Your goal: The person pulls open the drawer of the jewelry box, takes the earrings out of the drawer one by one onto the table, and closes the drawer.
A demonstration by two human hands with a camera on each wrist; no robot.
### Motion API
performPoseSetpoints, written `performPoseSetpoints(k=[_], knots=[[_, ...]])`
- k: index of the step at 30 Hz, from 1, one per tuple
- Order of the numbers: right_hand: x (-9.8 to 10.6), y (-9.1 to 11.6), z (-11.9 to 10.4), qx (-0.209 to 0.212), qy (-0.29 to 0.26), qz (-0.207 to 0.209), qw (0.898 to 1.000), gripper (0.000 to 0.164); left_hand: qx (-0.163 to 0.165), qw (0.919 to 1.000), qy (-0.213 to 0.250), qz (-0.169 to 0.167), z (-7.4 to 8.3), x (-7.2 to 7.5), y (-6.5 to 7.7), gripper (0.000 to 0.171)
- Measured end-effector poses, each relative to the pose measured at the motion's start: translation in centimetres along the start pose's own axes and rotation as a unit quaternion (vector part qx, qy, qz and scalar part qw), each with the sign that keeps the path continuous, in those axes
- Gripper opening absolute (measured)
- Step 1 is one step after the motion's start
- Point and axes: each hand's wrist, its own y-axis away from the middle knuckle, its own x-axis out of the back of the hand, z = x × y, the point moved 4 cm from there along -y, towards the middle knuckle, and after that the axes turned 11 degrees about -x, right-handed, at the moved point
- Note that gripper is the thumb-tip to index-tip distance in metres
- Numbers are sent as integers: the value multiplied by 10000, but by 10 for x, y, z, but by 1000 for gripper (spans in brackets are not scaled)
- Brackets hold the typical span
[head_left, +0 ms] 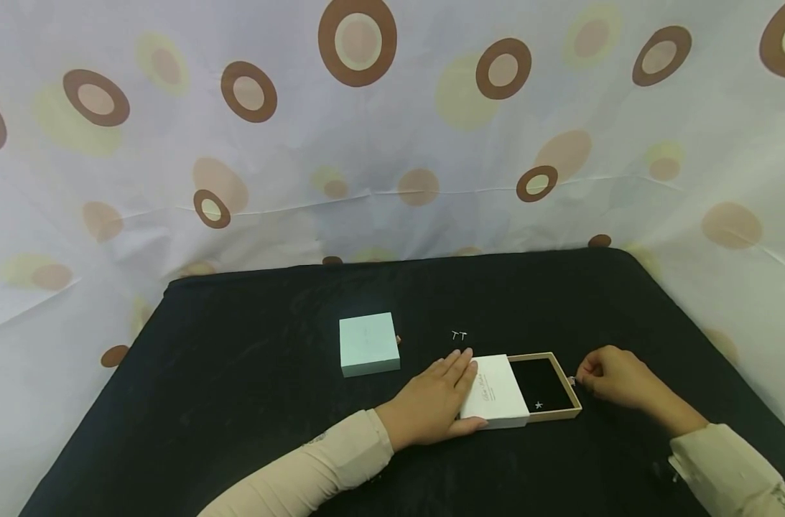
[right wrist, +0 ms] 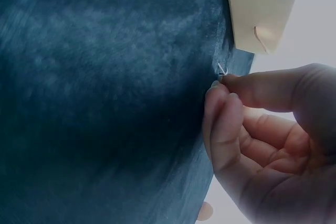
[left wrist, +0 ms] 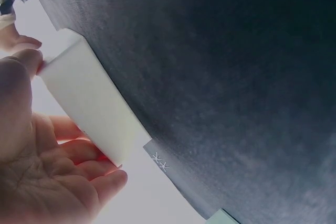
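A white slide-out box has a printed white sleeve (head_left: 495, 391) and a tan-edged drawer (head_left: 565, 414) pulled partway out to the right. My left hand (head_left: 434, 402) holds the sleeve at its left end, thumb on the near edge and fingers towards the far edge; the left wrist view shows the hand around the white sleeve (left wrist: 92, 98). On the drawer's black lining lies a small silvery star-shaped piece (head_left: 539, 406). Just right of the drawer, my right hand (head_left: 615, 375) pinches a tiny silvery pronged piece (right wrist: 222, 70) between thumb and fingertips.
Two small silvery pieces (head_left: 460, 335) lie on the black cloth (head_left: 250, 373) behind the white box. A pale turquoise box (head_left: 369, 345) stands farther left. A light, dotted curtain (head_left: 392, 165) hangs behind the table.
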Motion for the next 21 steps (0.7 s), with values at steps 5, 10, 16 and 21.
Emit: performPoseSetpoints(k=[5, 10, 16, 21], knots=[[-1, -1, 1, 22, 4, 20, 10000, 12, 12, 10000, 30, -12, 0, 0, 1, 80], [-2, 0, 0, 80, -17, 24, 10000, 12, 25, 9999, 89, -43, 0, 1, 1, 80], [-1, 1, -1, 76, -85, 16, 9999, 12, 39, 9999, 107, -52, 0, 0, 0, 80], [-1, 1, -2, 35, -153, -18, 9999, 12, 45, 9999, 103, -50, 0, 0, 0, 80]])
